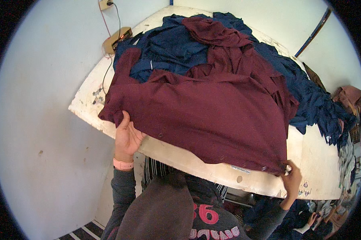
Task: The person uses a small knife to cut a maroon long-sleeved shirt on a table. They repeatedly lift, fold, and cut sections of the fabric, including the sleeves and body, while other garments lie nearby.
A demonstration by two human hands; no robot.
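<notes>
A maroon fabric garment (200, 116) is spread across the near part of the pale wooden table (312, 160). My left hand (128, 136), with a pink band at the wrist, grips its near left corner, palm partly showing. My right hand (290, 180) pinches the near right corner at the table's front edge. A small pale label lies along the garment's lower edge. Behind it are heaped navy garments (172, 48) and more maroon cloth (212, 32).
A wall (36, 120) stands at the left, near a tan electrical device (117, 38) with cords. Navy fabric (316, 108) spreads rightward, beside brown cloth (346, 96). Below the table's right end are piled clothes and another person's hand (311, 219).
</notes>
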